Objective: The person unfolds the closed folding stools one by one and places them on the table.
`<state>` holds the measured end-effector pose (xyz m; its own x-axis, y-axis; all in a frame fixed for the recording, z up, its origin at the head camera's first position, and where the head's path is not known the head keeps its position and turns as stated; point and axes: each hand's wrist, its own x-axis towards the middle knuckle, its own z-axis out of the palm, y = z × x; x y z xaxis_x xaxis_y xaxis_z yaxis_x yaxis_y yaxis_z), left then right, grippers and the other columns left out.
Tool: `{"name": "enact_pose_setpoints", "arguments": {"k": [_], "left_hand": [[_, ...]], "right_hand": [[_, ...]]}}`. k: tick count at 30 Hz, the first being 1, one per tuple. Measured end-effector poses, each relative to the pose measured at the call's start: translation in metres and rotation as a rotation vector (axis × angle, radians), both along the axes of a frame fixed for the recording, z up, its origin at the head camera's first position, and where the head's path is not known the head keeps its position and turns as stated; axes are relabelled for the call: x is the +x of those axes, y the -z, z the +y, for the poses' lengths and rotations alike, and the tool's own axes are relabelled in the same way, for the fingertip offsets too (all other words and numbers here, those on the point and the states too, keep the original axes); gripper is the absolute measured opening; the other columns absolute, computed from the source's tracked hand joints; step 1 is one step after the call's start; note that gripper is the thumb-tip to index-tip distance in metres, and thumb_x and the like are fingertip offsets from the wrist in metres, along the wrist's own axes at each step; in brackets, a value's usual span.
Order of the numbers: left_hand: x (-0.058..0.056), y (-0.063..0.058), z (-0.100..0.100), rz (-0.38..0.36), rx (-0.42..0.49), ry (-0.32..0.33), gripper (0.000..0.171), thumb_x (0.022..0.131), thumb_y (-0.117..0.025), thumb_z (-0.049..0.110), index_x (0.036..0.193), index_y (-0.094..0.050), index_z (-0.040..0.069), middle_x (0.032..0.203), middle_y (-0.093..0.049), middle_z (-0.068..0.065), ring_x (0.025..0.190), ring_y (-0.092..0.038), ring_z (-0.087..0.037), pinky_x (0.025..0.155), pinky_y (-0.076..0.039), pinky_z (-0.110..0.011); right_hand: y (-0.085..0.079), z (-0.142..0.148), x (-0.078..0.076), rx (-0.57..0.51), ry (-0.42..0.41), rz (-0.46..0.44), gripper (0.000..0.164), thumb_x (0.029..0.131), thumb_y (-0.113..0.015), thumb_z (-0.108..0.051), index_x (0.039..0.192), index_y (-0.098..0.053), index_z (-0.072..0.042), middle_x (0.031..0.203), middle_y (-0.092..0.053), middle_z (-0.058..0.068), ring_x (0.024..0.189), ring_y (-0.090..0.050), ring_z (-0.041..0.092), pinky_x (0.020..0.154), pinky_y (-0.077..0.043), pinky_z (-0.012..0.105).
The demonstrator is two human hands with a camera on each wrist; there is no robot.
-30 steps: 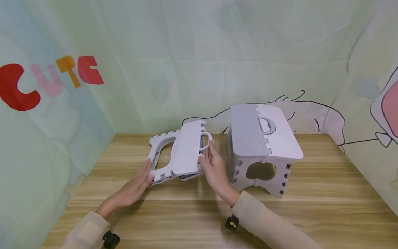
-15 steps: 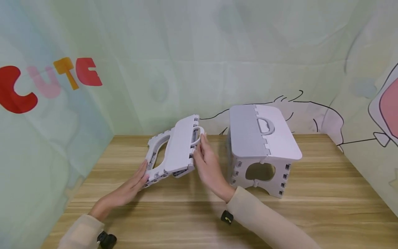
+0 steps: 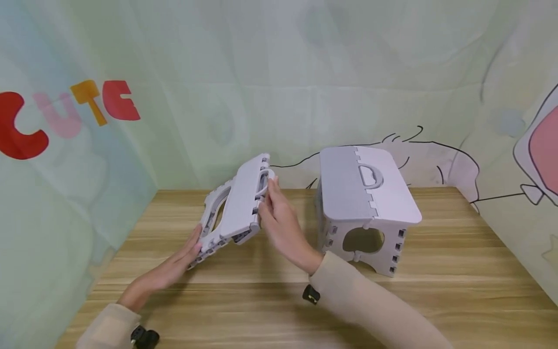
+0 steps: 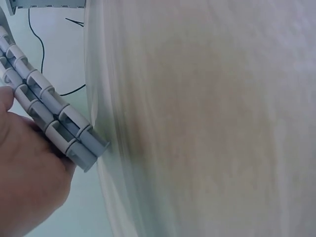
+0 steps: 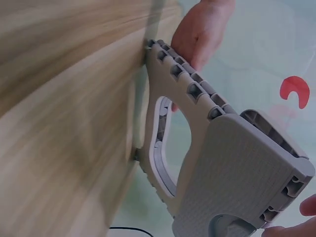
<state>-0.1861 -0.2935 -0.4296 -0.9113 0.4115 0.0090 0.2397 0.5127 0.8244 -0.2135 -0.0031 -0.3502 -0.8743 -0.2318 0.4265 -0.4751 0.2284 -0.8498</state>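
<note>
A grey-white folding stool (image 3: 240,198), folded flat, tilts up from the table on the left, its handle end raised. My left hand (image 3: 167,267) holds the low leg end. In the right wrist view a fingertip of that hand (image 5: 203,32) shows through the leg opening. The left wrist view shows the hand (image 4: 29,173) against the stool's hinged side edge (image 4: 54,106). My right hand (image 3: 285,230) grips the raised edge beside the carrying handle (image 3: 265,181), thumb on the near side. Some of its fingers are hidden behind the stool.
A second folding stool (image 3: 366,186), unfolded and upright, stands to the right on the wood-grain table (image 3: 453,271). A printed cloth backdrop (image 3: 279,121) hangs behind and at both sides. Dark wrist cameras (image 3: 145,337) sit on the sleeves.
The folded stool has been tipped steeper, its handle end rising and shifting left. Both hands have moved left with it, keeping their holds. The standing stool stays in place.
</note>
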Motion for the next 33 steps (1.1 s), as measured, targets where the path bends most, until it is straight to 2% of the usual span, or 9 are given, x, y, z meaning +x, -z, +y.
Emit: {"name": "enact_pose_setpoints", "arguments": {"k": [3,4,6,8,11,20,30,31,33], "left_hand": [[0.0,0.0,-0.002,-0.016,0.024,-0.004,0.06,0.112,-0.025,0.023,0.157,0.007,0.0,0.162,0.015,-0.024,0.145,0.015,-0.047,0.116,0.006,-0.036],[0.0,0.001,-0.003,-0.017,0.03,-0.006,0.06,0.112,-0.025,0.023,0.158,0.007,0.001,0.162,0.015,-0.024,0.145,0.015,-0.047,0.116,0.007,-0.038],[0.0,0.002,-0.005,-0.013,0.041,-0.008,0.059,0.112,-0.023,0.023,0.157,0.007,0.001,0.161,0.015,-0.025,0.145,0.015,-0.048,0.116,0.005,-0.034],[0.0,0.002,-0.006,-0.004,0.049,-0.005,0.059,0.112,-0.023,0.023,0.157,0.007,0.0,0.161,0.015,-0.025,0.145,0.014,-0.048,0.113,0.003,-0.022],[0.0,0.004,-0.008,0.001,0.078,0.0,0.058,0.112,-0.021,0.022,0.157,0.007,0.0,0.161,0.016,-0.026,0.144,0.015,-0.049,0.11,0.003,-0.016],[-0.001,0.005,-0.012,-0.013,0.157,-0.007,0.056,0.112,-0.019,0.02,0.157,0.006,-0.001,0.16,0.015,-0.028,0.143,0.014,-0.052,0.115,0.009,-0.05],[-0.001,0.003,-0.017,-0.042,0.163,-0.056,0.056,0.112,-0.017,0.024,0.155,0.001,-0.006,0.159,0.006,-0.034,0.142,0.004,-0.055,0.11,0.0,-0.07],[-0.001,0.002,-0.018,-0.046,0.162,-0.064,0.057,0.112,-0.017,0.025,0.155,0.0,-0.007,0.158,0.005,-0.035,0.142,0.003,-0.055,0.114,-0.004,-0.064],[-0.001,0.002,-0.019,-0.051,0.169,-0.074,0.058,0.112,-0.018,0.026,0.155,-0.001,-0.008,0.158,0.003,-0.036,0.142,0.002,-0.056,0.119,-0.013,-0.042]], "right_hand": [[-0.007,-0.005,-0.001,0.016,-0.007,0.009,0.058,0.104,-0.043,-0.014,0.155,-0.022,0.002,0.162,-0.009,0.01,0.147,-0.014,0.013,0.116,-0.018,0.026],[-0.009,-0.006,-0.001,0.02,-0.008,0.011,0.058,0.104,-0.043,-0.014,0.155,-0.022,0.002,0.162,-0.01,0.01,0.147,-0.014,0.013,0.116,-0.019,0.026],[-0.014,-0.01,-0.001,0.03,-0.011,0.013,0.058,0.104,-0.043,-0.015,0.155,-0.023,0.002,0.162,-0.01,0.01,0.147,-0.014,0.013,0.117,-0.019,0.026],[-0.018,-0.014,-0.001,0.038,-0.017,0.014,0.058,0.104,-0.042,-0.016,0.155,-0.022,0.002,0.162,-0.009,0.01,0.147,-0.013,0.013,0.117,-0.018,0.025],[-0.023,-0.019,-0.002,0.053,-0.028,0.017,0.059,0.104,-0.042,-0.017,0.155,-0.021,0.002,0.162,-0.007,0.009,0.148,-0.012,0.012,0.117,-0.017,0.026],[-0.035,-0.03,-0.004,0.149,-0.055,0.05,0.058,0.107,-0.041,-0.02,0.155,-0.02,0.003,0.163,-0.003,0.01,0.149,-0.007,0.014,0.119,-0.012,0.027],[-0.049,-0.045,-0.007,0.204,-0.088,0.065,0.057,0.107,-0.041,-0.02,0.156,-0.02,0.001,0.164,-0.004,0.013,0.149,-0.005,0.014,0.118,-0.01,0.027],[-0.051,-0.046,-0.007,0.211,-0.094,0.068,0.057,0.107,-0.041,-0.02,0.156,-0.02,0.001,0.164,-0.004,0.013,0.149,-0.005,0.013,0.118,-0.01,0.027],[-0.054,-0.049,-0.008,0.236,-0.103,0.071,0.058,0.108,-0.04,-0.021,0.156,-0.019,0.001,0.164,-0.002,0.013,0.148,-0.004,0.012,0.118,-0.01,0.025]]}}
